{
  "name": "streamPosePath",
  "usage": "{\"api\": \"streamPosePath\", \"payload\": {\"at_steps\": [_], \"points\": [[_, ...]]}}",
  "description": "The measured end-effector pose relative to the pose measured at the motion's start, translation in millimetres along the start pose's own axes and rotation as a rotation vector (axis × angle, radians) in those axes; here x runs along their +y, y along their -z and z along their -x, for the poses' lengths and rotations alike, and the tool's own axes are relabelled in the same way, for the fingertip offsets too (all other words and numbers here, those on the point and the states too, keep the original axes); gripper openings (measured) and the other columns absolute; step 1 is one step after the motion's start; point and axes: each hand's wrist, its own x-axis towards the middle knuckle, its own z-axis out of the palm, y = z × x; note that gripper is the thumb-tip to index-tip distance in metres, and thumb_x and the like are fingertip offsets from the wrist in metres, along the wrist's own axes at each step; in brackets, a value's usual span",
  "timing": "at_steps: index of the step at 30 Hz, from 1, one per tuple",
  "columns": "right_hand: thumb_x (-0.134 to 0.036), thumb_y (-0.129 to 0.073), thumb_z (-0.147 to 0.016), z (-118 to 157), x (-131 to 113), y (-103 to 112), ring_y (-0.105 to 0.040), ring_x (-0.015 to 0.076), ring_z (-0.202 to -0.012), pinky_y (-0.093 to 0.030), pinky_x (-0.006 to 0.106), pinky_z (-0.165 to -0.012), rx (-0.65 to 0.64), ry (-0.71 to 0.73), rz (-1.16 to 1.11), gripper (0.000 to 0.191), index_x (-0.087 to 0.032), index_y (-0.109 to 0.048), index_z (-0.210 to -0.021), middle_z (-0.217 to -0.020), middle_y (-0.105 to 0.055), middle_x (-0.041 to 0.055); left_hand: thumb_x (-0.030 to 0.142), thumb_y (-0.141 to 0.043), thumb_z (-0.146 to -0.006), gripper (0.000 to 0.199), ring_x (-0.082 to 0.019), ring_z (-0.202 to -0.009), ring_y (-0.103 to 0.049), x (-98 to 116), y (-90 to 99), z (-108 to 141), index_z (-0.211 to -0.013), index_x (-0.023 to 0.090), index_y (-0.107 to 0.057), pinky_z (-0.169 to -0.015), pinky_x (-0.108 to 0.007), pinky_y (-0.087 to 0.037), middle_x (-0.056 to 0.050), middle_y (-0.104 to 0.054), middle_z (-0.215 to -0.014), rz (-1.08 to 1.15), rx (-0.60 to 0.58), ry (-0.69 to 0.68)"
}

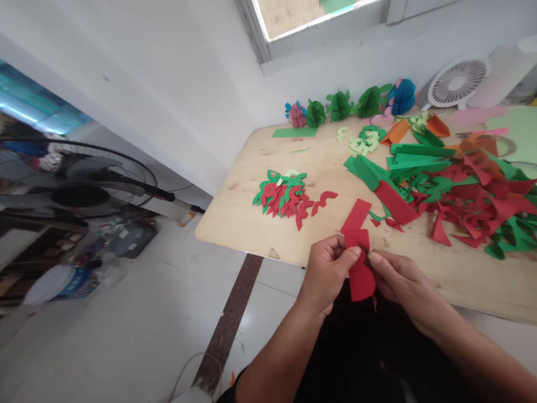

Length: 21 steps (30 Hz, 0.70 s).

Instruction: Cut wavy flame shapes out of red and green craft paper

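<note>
A folded piece of red paper (361, 281) is pinched in my left hand (329, 271), thumb on top, just off the table's front edge. Its right side has a rounded, cut-looking outline, and a thin red scrap dangles below. My right hand (392, 274) is closed against the paper's right edge. A small dark sliver shows between its thumb and the paper; what it belongs to is hidden by the fingers. Beyond the hands, another red strip (356, 215) lies on the table. Left of it is a pile of red and green cut paper shapes (285, 193).
Red and green paper scraps (474, 196) heap up on the right of the wooden table (235, 212). Paper honeycomb figures (340, 104) and a small white fan (457, 84) stand along the wall. A large black floor fan (79, 187) is at left.
</note>
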Motion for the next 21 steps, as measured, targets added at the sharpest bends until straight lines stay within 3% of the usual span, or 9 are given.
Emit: {"api": "streamPosePath", "payload": {"at_steps": [6, 13, 21], "points": [[-0.057, -0.045, -0.086, -1.9, 0.4, 0.6, -0.019, 0.0078, -0.045, -0.013, 0.023, -0.041, 0.000, 0.007, 0.035, 0.045, -0.021, -0.038, -0.061, -0.052, -0.024, -0.0077, 0.023, -0.066, -0.072, 0.013, -0.009, -0.059, -0.054, 0.1, 2.4, -1.5, -0.065, 0.013, -0.060, -0.063, -0.022, -0.043, 0.001, -0.062, -0.060, -0.005, 0.057, 0.010], [-0.057, -0.044, -0.086, -2.8, 3.2, 1.5, -0.021, 0.0084, -0.046, -0.015, 0.023, -0.041, 0.008, 0.007, 0.019, 0.044, -0.021, -0.036, -0.062, -0.053, -0.026, -0.0074, 0.023, -0.066, -0.072, 0.012, -0.009, -0.060, -0.054, -2.4, 3.3, -3.9, -0.068, 0.014, -0.060, -0.063, -0.023, -0.044, 0.001, -0.061, -0.062, -0.007, 0.024, 0.032], [-0.058, -0.046, -0.085, -2.2, 6.0, 0.1, -0.024, 0.0093, -0.047, -0.017, 0.024, -0.042, 0.007, -0.025, -0.034, 0.041, -0.020, -0.045, -0.068, -0.055, -0.031, -0.0058, 0.024, -0.066, -0.072, 0.013, -0.009, -0.056, -0.050, -3.7, 0.8, -3.4, -0.069, 0.014, -0.059, -0.061, -0.024, -0.043, 0.001, -0.058, -0.060, 0.007, 0.043, 0.022]]}}
